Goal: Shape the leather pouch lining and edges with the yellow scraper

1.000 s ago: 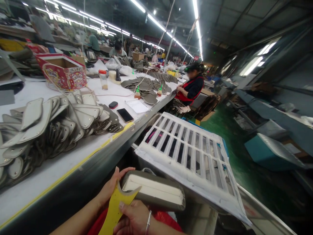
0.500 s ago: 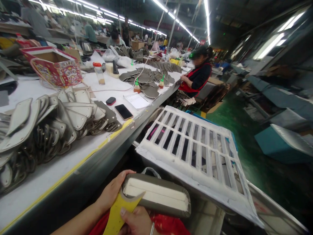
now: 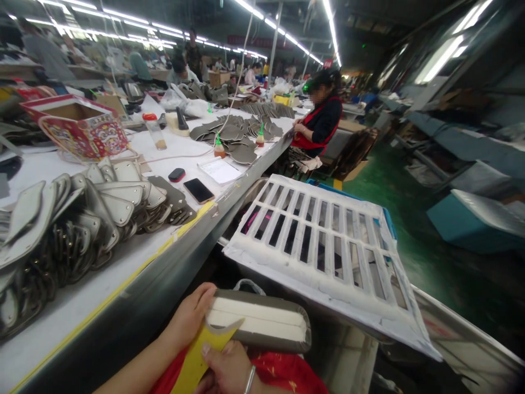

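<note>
Low in the view, my left hand (image 3: 191, 314) is closed round the left end of a dark grey piece with rounded corners (image 3: 279, 343). A long white insert (image 3: 270, 318), with a line along its middle, fills its upper face. My right hand (image 3: 229, 364), a bracelet at its wrist, pinches a flat yellow template (image 3: 196, 358) between thumb and fingers. The template has a curved notch and a pointed tip, and its notched end overlaps the grey piece's left end. Red cloth (image 3: 287, 372) lies beneath both hands.
Left of me, a white worktable (image 3: 102, 284) bears stacked grey flaps (image 3: 118, 210), a phone (image 3: 199, 190) and glue bottles (image 3: 219, 148). A white slatted rack (image 3: 311, 279) stands ahead to the right. Farther along the table sits another person (image 3: 324, 120).
The grey piece sits slightly farther left in view and looks less tilted. My hands keep their hold on the piece and the template. The whole scene has shifted a little left.
</note>
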Available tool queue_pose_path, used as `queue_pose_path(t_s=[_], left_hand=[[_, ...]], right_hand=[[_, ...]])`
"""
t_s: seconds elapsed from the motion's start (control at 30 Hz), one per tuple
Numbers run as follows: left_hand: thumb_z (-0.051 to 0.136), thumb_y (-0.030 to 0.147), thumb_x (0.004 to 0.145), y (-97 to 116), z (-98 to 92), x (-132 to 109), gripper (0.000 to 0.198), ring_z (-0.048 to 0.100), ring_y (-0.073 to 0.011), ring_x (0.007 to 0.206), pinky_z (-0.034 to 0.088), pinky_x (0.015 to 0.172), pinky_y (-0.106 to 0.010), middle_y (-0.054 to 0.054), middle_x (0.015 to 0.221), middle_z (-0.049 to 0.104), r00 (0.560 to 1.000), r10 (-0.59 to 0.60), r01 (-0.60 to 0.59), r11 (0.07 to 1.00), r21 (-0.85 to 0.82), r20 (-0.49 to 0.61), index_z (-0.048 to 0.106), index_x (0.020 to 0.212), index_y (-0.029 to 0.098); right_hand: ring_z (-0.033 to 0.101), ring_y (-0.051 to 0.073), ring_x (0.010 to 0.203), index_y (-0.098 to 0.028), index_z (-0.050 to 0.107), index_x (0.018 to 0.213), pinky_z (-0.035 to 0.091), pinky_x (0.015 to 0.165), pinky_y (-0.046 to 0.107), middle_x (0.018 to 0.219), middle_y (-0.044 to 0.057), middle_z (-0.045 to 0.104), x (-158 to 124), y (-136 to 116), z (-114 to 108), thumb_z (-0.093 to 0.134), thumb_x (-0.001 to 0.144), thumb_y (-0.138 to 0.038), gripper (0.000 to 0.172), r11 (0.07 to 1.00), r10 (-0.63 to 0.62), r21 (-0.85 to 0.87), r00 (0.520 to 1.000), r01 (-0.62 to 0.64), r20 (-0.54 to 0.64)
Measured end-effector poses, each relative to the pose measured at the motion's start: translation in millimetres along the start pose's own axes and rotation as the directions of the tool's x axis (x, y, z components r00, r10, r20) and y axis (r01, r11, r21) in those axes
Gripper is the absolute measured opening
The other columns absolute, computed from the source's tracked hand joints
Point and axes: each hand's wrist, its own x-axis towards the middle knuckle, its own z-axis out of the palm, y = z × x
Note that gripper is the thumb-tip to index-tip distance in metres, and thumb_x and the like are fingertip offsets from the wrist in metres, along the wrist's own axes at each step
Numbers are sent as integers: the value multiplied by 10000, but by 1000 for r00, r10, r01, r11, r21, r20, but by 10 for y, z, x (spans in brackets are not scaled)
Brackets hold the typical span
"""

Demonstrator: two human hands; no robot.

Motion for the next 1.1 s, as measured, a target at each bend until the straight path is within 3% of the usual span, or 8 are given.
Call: queue_pose_path(t_s=[0.17,0.27,0.4,0.57,0.7,0.87,1.0,1.1], left_hand=[[501,477,839,103,-1,1,387,482,-322,1082,319,953,-426,-129,1103,607,944,320,-316,810,494,78,640,1057,189],[395,430,906,127,63,-12,394,522,-287,1006,374,913,-439,-128,1065,603,903,389,-411,661,627,182,614,1094,162],[274,394,955,180,116,19,407,536,-251,912,412,867,-439,-93,937,577,889,373,-432,489,758,265,593,984,143],[278,411,952,292,127,101,380,532,-243,939,398,882,-415,-86,949,565,918,281,-392,527,754,281,549,966,144],[390,470,881,349,162,113,359,518,-276,921,358,891,-452,-88,903,558,936,291,-351,711,609,199,561,891,155],[420,617,790,312,78,101,493,553,-269,892,361,941,-431,-86,830,607,987,125,-143,970,198,104,612,774,163],[170,642,866,123,-148,-56,703,588,-223,1028,457,902,-336,-104,1104,631,996,-30,37,995,-96,80,581,1128,135],[306,642,858,-42,-259,-277,634,562,-224,1102,471,908,-325,-80,1210,593,984,-85,139,914,-381,155,537,1225,179]], right_hand=[[484,129,277,-90,589,993,386,308,199,526,58,623,-143,-132,135,399,889,-244,266,998,65,-21,994,-67,-88],[524,119,316,-76,599,964,437,352,184,573,46,641,-137,-87,126,354,892,-76,256,999,29,-19,982,-33,-187],[553,152,337,-98,566,918,421,308,190,567,37,634,-118,-10,48,383,896,-79,186,998,-15,61,994,22,-104],[514,165,280,-134,519,864,379,252,196,470,7,573,-188,-103,23,316,927,-104,215,996,10,88,996,-3,-84],[509,153,278,-125,493,787,394,265,195,430,0,535,-251,-175,44,259,938,-102,279,999,32,37,996,-29,-83],[462,123,254,-107,543,722,373,260,180,408,20,522,-353,-97,-21,272,942,-168,354,995,-70,-75,989,60,-130],[466,106,286,-114,565,595,351,264,161,421,52,540,-494,-61,-207,513,822,-458,415,974,-194,-145,970,173,-144],[453,96,287,-122,550,507,306,256,153,426,77,548,-645,-127,-269,616,549,-721,605,952,-280,-164,950,258,-135]])
